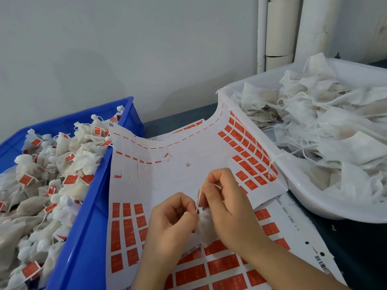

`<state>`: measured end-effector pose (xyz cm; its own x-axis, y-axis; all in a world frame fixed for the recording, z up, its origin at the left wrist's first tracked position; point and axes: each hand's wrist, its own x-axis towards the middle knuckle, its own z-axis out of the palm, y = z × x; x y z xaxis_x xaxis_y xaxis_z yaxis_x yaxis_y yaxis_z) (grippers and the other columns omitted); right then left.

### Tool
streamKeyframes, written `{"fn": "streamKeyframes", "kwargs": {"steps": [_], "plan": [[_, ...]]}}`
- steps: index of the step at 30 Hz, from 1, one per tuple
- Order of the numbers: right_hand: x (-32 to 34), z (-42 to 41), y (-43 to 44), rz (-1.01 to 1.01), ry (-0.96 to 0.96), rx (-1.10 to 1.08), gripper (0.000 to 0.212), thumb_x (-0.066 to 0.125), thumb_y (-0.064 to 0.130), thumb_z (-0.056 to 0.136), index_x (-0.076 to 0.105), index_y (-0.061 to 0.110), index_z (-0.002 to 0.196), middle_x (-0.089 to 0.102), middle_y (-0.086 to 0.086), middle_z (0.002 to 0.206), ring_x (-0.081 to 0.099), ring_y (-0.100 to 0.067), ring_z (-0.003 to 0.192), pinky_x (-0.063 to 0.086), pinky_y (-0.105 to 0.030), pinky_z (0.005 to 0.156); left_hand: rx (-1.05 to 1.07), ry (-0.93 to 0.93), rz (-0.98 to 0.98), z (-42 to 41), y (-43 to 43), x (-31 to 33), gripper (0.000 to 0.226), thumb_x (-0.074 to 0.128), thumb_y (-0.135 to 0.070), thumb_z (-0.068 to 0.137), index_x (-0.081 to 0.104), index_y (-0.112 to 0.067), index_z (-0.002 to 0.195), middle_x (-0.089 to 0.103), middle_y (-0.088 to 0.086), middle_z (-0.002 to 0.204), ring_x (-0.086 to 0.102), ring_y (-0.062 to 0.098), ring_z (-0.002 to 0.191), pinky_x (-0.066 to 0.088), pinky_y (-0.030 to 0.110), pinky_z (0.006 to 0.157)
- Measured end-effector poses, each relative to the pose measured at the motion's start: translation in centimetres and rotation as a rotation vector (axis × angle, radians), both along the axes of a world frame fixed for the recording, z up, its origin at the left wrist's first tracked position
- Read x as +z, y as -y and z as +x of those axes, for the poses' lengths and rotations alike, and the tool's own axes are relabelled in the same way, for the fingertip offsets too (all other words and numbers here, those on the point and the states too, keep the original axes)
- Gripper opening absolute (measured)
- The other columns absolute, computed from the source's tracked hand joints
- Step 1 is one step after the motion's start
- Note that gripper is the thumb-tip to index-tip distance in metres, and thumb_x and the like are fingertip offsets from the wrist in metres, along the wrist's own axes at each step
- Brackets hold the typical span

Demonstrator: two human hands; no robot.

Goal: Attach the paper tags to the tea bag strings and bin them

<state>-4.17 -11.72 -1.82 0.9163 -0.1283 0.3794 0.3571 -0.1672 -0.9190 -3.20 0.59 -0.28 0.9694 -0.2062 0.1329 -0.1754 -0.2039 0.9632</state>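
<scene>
Low in the middle, my left hand [170, 218] and my right hand [225, 203] meet over a white sheet of red tags [173, 181]. Between them is a small white tea bag [206, 228], bunched up. A thin white string [198, 200] runs up from it, pinched by the fingertips of both hands. My right hand's fingers are curled over the top of the bag and the string's end. Rows of red paper tags [249, 160] remain along the sheet's right side and lower left. No tag is visible on this string.
A blue bin [88, 231] on the left is heaped with tea bags carrying red tags. A white tub [303, 191] on the right holds untagged white tea bags with loose strings. A second tag sheet [272, 243] lies under the first. Wall and pipes stand behind.
</scene>
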Motion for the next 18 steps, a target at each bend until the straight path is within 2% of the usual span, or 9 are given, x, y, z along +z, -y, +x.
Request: {"fn": "streamKeyframes", "kwargs": {"steps": [3,4,8,11,14,16,18], "plan": [[0.4,0.0,0.4,0.037,0.002,0.033,0.016,0.039,0.042,0.084,0.048,0.029,0.088,0.061,0.017,0.084,0.059,-0.001,0.083,0.047,-0.011,0.075,0.064,0.035,0.028,0.0,0.0,-0.1,0.025,0.057,-0.011,0.081,0.065,-0.021,0.061,0.056,0.0,0.056,0.051,0.022,0.055,0.045,0.032,0.054],[0.6,0.0,0.5,0.059,-0.008,0.041,0.015,0.04,0.041,0.084,0.049,0.029,0.088,0.062,0.017,0.086,0.059,0.0,0.083,0.047,-0.011,0.074,0.075,0.049,0.049,0.0,0.0,-0.1,0.023,0.057,-0.011,0.08,0.067,-0.023,0.063,0.058,0.001,0.057,0.052,0.028,0.058,0.046,0.034,0.056],[1.1,0.0,0.6,0.178,-0.126,0.119,0.01,0.044,0.024,0.095,0.051,0.02,0.089,0.067,0.011,0.08,0.055,-0.002,0.061,0.046,-0.014,0.061,0.094,0.118,0.119,-0.1,0.3,-0.2,0.021,0.058,-0.014,0.08,0.067,-0.028,0.069,0.06,0.005,0.061,0.055,0.03,0.061,0.049,0.033,0.056],[1.2,0.1,0.5,0.316,-0.264,0.186,0.015,0.039,0.022,0.098,0.051,0.019,0.09,0.066,0.003,0.071,0.048,-0.007,0.051,0.042,-0.019,0.054,0.073,0.134,0.111,-0.2,0.2,-0.1,0.015,0.059,-0.022,0.08,0.068,-0.027,0.068,0.06,0.006,0.06,0.053,0.031,0.061,0.047,0.034,0.056],[1.3,0.3,0.2,0.508,-0.365,0.232,0.019,0.037,0.019,0.1,0.049,0.018,0.085,0.057,0.0,0.061,0.039,-0.009,0.044,0.036,-0.022,0.049,-0.005,0.165,0.12,-0.2,0.3,0.2,0.018,0.052,-0.034,0.066,0.067,-0.025,0.063,0.063,0.0,0.058,0.053,0.016,0.054,0.043,0.021,0.051],[1.3,0.5,0.2,0.591,-0.392,0.232,0.02,0.037,0.017,0.1,0.048,0.018,0.083,0.052,0.004,0.057,0.034,-0.009,0.042,0.032,-0.02,0.044,-0.029,0.168,0.126,-0.2,0.6,0.3,0.016,0.051,-0.025,0.068,0.065,-0.023,0.06,0.061,-0.002,0.056,0.051,0.005,0.051,0.041,0.015,0.049],[1.4,0.6,0.4,0.581,-0.395,0.234,0.02,0.038,0.017,0.099,0.049,0.019,0.082,0.052,0.005,0.057,0.035,-0.009,0.042,0.033,-0.02,0.044,-0.039,0.172,0.114,-0.3,0.7,0.1,0.016,0.051,-0.026,0.069,0.064,-0.019,0.063,0.061,0.0,0.058,0.053,0.007,0.053,0.042,0.016,0.05]]}}
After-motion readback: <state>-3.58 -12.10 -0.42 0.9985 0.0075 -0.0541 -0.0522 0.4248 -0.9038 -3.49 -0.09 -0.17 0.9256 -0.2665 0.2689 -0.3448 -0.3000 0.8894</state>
